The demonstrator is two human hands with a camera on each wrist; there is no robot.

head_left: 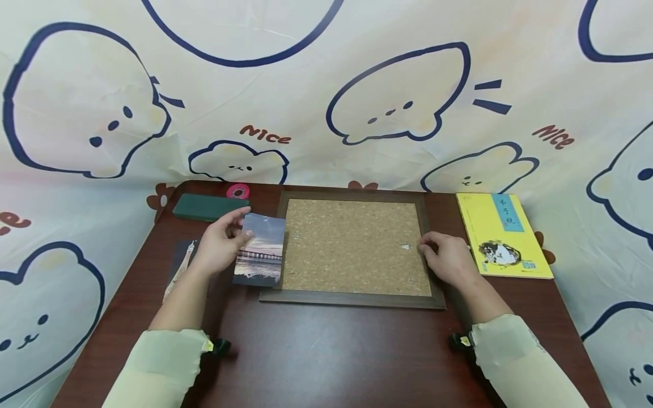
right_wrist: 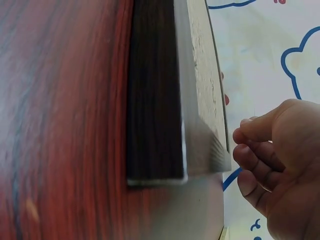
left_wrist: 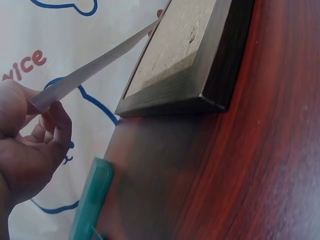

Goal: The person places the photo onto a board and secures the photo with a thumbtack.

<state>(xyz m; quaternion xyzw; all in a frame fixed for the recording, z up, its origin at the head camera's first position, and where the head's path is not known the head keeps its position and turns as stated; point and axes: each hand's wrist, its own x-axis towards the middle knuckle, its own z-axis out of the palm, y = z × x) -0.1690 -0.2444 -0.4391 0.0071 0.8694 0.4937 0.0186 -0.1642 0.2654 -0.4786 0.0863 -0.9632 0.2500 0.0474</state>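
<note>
My left hand (head_left: 220,241) pinches the left edge of a photo card (head_left: 260,246) printed with a pier under a cloudy sky. In the left wrist view this card (left_wrist: 95,67) is tilted and raised, seen nearly edge-on. It overlaps the left side of a cork board (head_left: 357,246) in a brown wooden frame (head_left: 352,298). Over the frame's right side hovers my right hand (head_left: 449,258), its fingers loosely curled and the thumb near the index finger. No object shows between those fingers in the right wrist view. A small shiny piece (head_left: 405,246) sits on the cork near them.
Beyond my left hand lie a green case (head_left: 204,207) and a pink ring-shaped roll (head_left: 237,191). Another picture card (head_left: 179,266) is partly hidden behind my left forearm. A yellow book (head_left: 502,226) lies at the right. A patterned cloth (head_left: 306,113) hangs behind the table (head_left: 326,351).
</note>
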